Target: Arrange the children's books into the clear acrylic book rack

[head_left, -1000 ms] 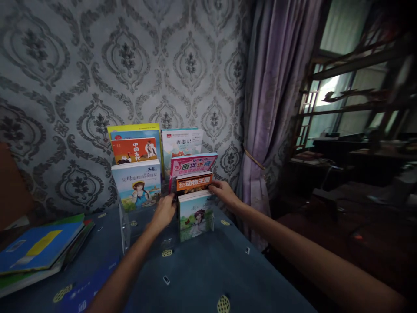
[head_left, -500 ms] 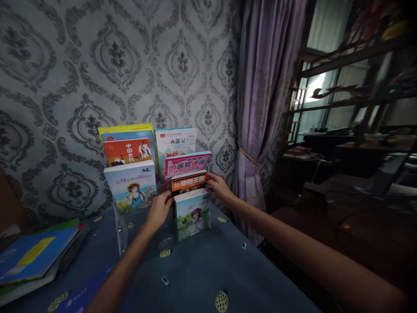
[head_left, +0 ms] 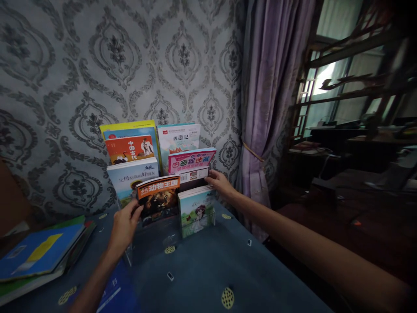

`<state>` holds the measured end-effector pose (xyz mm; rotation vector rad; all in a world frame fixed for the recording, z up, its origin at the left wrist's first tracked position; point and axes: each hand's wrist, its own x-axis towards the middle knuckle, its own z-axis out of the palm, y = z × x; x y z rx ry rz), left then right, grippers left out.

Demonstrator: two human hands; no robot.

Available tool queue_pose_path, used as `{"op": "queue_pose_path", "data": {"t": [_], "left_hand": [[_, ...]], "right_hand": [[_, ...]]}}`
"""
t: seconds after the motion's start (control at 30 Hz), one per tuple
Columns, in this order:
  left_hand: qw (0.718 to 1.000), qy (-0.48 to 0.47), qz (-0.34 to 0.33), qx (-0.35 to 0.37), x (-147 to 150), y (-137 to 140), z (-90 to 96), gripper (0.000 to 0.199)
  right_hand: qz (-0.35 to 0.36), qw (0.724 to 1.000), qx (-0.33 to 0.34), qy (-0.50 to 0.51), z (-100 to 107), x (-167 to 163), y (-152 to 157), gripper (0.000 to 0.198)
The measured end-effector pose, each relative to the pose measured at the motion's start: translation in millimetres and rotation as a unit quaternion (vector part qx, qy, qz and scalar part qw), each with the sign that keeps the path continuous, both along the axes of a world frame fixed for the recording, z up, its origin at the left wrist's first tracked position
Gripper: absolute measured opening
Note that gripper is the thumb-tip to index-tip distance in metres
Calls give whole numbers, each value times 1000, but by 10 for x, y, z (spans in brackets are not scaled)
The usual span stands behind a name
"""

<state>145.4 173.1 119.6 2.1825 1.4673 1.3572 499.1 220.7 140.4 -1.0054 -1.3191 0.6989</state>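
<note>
My left hand (head_left: 125,224) is closed on the left edge of a book with an orange title band and a lion cover (head_left: 159,202). That book stands in front of the blue-sky book (head_left: 124,174). My right hand (head_left: 221,184) pinches the right edge of a dark book with a white barcode strip (head_left: 194,175). The dark book stands behind the green picture book with a girl (head_left: 197,213) and ahead of a pink book (head_left: 190,161). The lion book's right edge overlaps or touches the dark one; I cannot tell whether they are joined.
Clear stand parts (head_left: 129,256) show at the rack's base. An orange book (head_left: 130,148), a yellow-topped book (head_left: 130,126) and a white book (head_left: 179,137) stand at the back. Stacked books (head_left: 39,250) lie left, a blue book (head_left: 119,289) in front. A curtain (head_left: 263,108) hangs right.
My left hand has moved left and toward me, carrying the lion-cover book out from behind the green book. The barcode strip now shows there. My right hand has stayed nearly in place.
</note>
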Motion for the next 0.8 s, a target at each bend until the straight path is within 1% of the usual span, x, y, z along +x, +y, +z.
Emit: {"op": "queue_pose_path", "data": {"t": [0.1, 0.2, 0.37, 0.47, 0.6, 0.7, 0.8], "left_hand": [[1000, -10, 22, 9, -71, -69, -46, 29], [999, -18, 27, 14, -49, -83, -65, 29], [999, -26, 5, 18, 75, -44, -52, 26], [999, -22, -6, 23, 233, 6, -22, 23], [998, -29, -53, 9, 540, 115, 10, 19], [993, -32, -111, -30, 752, 225, 20, 16], [985, 6, -162, -65, 894, 321, 30, 17]], "right_hand": [[0, 1000, -2, 18, -4, -32, 30, 26], [3, 1000, -5, 30, -13, -31, 40, 31], [16, 997, -52, 49, -41, 23, 53, 34], [30, 996, -68, 59, -53, 29, 65, 36], [38, 998, -34, 21, -65, 4, 47, 42], [41, 998, -2, -39, -73, -8, 15, 49], [33, 996, 10, -87, -73, -5, 2, 52]]}}
